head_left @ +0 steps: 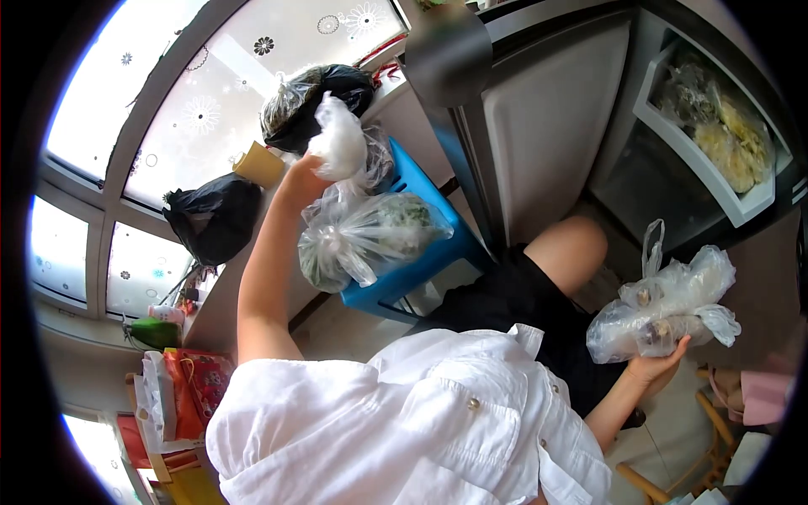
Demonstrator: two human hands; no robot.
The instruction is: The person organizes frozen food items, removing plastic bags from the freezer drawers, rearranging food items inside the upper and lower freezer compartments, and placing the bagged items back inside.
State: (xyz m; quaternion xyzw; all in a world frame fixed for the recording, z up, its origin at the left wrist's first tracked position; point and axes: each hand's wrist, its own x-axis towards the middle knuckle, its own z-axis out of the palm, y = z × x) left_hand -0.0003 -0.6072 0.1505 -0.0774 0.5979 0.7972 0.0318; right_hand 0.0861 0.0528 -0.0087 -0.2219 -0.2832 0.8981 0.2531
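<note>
My left hand [313, 171], stretched out over a blue plastic stool [438, 257], is closed on a white plastic bag [339, 139]; its fingers are mostly hidden. Just below that hand, a knotted clear plastic bag [396, 225] with leafy greens rests on the stool. On the other side, my right hand [659, 364] grips clear plastic bags [665, 307] from beneath. Their contents are pale and brownish lumps that I cannot identify. These bags are near a pulled-out freezer drawer [730, 200], which contains bagged yellow food [732, 147].
An open fridge door [555, 118] stands between the stool and the drawer. Black plastic bags [220, 217] and a yellow box [259, 164] sit along the windowsill. Red gift bags [200, 383] are at lower left. A wooden chair [715, 438] is at lower right.
</note>
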